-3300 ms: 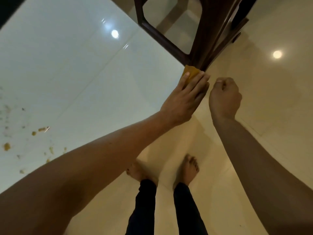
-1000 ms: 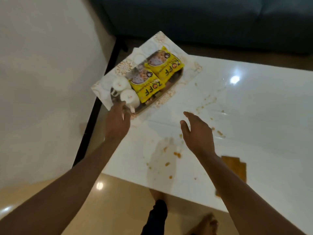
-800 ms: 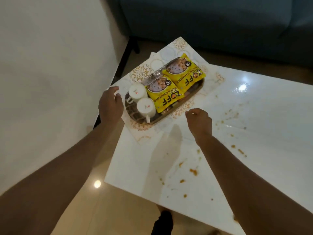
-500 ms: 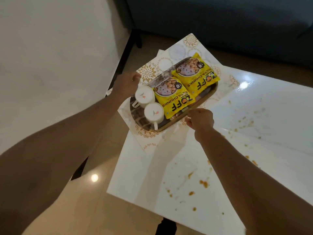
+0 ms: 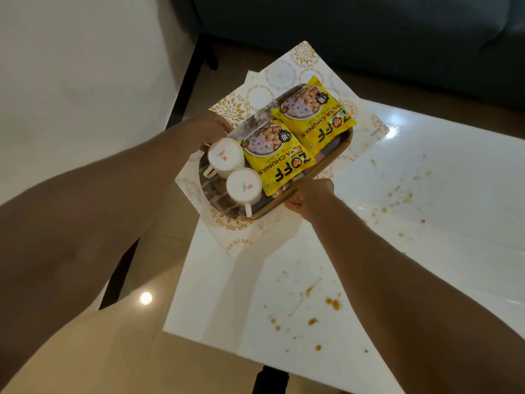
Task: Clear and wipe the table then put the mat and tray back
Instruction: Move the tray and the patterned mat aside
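Gripping the oval dark tray with the gold rim (image 5: 227, 207) from both sides, the person has one hand on each long edge. The left hand (image 5: 206, 130) is curled over the far-left rim, right beside the first of two white upside-down mugs (image 5: 225, 159), and the right hand (image 5: 308, 199) pinches the near-right rim with its fingers (image 5: 292, 204) tucked underneath. So both sets of fingers are closed on the tray, not spread.

Between the two hands, on the tray: the second white mug (image 5: 244, 187) just next to the first, handles pointing toward the camera, and two yellow Zoff soya chunks packets (image 5: 279, 159) lying flat side by side, the other packet (image 5: 318, 115) further from the fingers toward the sofa.

Under the tray, and partly under the right fingers, is the white placemat with gold floral medallions (image 5: 304, 56), sitting skewed on the corner of the glossy white bench (image 5: 426, 223) and hanging off its edge. Can't tell if the tray is touching the mat or just above it.

On the right hand's side, the bench is dotted with orange-brown food stains and crumbs (image 5: 332, 302). A dark blue-grey sofa (image 5: 369, 29) sits beyond everything.
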